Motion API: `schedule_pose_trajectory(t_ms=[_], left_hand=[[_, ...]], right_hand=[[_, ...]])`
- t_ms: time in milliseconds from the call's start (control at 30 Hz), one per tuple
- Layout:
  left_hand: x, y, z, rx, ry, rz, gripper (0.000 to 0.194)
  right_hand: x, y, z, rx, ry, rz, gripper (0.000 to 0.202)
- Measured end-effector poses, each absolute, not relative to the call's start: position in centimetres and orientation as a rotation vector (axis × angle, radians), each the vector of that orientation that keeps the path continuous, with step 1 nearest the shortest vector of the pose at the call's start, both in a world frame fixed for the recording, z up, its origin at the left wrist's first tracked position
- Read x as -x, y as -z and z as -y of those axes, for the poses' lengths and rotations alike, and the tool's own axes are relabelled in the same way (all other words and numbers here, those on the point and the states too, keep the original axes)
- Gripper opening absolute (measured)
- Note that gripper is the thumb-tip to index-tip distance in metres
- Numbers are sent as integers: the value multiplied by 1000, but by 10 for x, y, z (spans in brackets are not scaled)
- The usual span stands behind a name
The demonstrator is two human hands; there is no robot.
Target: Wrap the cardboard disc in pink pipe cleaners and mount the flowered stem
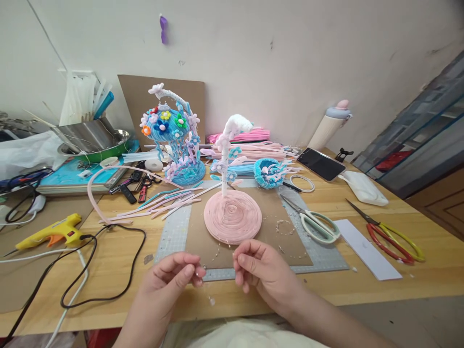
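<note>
My left hand (176,278) hovers over the front edge of the cutting mat, its thumb and fingers pinched together. A tiny whitish speck shows at its fingertips, too small to name. Facing it, my right hand (263,270) is closed in a pinch too, and what it holds is hidden. Just beyond my hands lies a coiled pink disc base (232,217). From its back edge rises a white-wrapped stem (224,169) with a bent fluffy top and blue and pink leaves. Small beads and a thin bead loop (284,227) lie on the cardboard (290,251).
Behind stand a blue flower-covered jellyfish ornament (166,125) and bundled pipe cleaners (253,152). A yellow glue gun (54,232) with looping cables lies left. To the right are green-handled scissors (319,227), red-and-yellow-handled shears (391,237), a phone (321,163) and a bottle (331,125).
</note>
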State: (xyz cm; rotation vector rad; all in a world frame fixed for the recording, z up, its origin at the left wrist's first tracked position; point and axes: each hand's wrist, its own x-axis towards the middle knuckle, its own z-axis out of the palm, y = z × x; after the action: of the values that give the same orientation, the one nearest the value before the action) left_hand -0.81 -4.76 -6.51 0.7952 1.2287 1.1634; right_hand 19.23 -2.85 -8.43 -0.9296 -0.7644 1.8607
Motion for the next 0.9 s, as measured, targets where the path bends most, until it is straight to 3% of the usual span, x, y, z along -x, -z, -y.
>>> schedule_pose_trajectory(t_ms=[333, 700, 900], left_hand=[[2, 61, 51, -880, -1044, -1022, 23], [-9, 48, 51, -913, -1036, -998, 22], [-12, 50, 44, -922, -1071, -1037, 21]], right_hand=[[-199, 75, 45, 763, -2115, 486, 26], [-200, 67, 51, 841, -1793, 962, 24], [-199, 70, 53, 828, -2070, 741, 32]])
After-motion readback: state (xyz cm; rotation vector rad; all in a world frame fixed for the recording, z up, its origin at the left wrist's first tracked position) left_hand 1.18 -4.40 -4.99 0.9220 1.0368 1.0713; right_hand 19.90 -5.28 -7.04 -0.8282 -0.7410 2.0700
